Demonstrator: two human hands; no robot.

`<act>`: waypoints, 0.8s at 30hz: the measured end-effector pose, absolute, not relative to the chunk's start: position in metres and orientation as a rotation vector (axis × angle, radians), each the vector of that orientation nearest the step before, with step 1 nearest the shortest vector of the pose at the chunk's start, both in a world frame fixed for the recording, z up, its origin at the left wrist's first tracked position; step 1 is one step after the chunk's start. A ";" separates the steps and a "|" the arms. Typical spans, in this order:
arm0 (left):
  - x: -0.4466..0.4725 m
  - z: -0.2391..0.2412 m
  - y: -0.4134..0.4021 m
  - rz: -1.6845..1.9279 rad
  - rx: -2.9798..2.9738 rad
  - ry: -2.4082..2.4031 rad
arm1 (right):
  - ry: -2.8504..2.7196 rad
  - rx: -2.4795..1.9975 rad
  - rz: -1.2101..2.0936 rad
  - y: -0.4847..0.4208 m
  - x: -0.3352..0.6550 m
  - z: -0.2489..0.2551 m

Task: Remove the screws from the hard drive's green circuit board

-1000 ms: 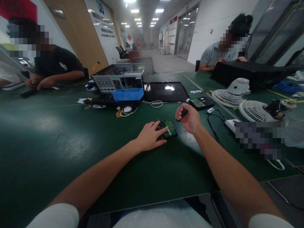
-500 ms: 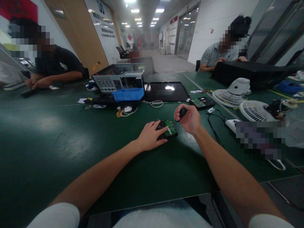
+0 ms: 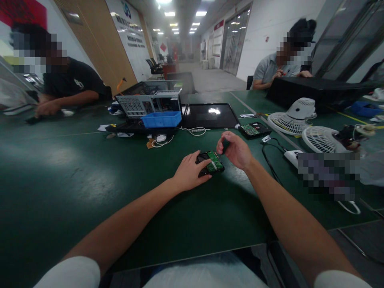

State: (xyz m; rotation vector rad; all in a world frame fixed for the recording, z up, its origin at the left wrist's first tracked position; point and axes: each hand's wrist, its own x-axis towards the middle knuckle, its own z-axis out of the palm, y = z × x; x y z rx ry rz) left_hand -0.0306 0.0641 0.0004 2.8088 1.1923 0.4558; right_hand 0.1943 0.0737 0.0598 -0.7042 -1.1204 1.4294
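Note:
A black hard drive [image 3: 215, 161] with a green circuit board lies flat on the table in front of me. My left hand [image 3: 189, 171] holds it down from the left, with fingers over its top and the thumb along its near edge. To the upper right of the drive, my right hand [image 3: 235, 150] is raised, palm turned inward. Its curled fingers grip a screwdriver with a dark handle [image 3: 225, 145]. The shaft is too thin to make out clearly near the drive's right edge.
A blue bin [image 3: 162, 119] stands before an open computer case [image 3: 138, 105]. Beyond my right hand lies another black part with a green board [image 3: 254, 130]. White fans [image 3: 289, 120], a power strip [image 3: 292, 158] and cables are on the right. Two people sit across the table [image 3: 75, 176].
My right hand has shifted slightly left toward the hard drive, and the screwdriver handle has turned a little. My left hand stays on the drive.

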 end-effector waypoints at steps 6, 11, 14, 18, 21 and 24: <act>-0.029 0.000 0.064 0.527 2.804 1.235 | -1.094 -0.590 1.434 0.080 0.198 0.054; -0.031 0.001 0.065 0.510 2.840 1.180 | -1.083 -0.612 1.412 0.081 0.198 0.054; -0.032 0.002 0.065 0.486 2.860 1.157 | -1.089 -0.610 1.396 0.080 0.198 0.055; -0.032 0.005 0.064 0.472 2.861 1.149 | -1.062 -0.604 1.434 0.079 0.198 0.055; -0.031 0.005 0.064 0.465 2.853 1.150 | -1.062 -0.610 1.452 0.079 0.200 0.056; -0.031 0.003 0.065 0.480 2.855 1.163 | -1.126 -0.609 1.442 0.080 0.201 0.056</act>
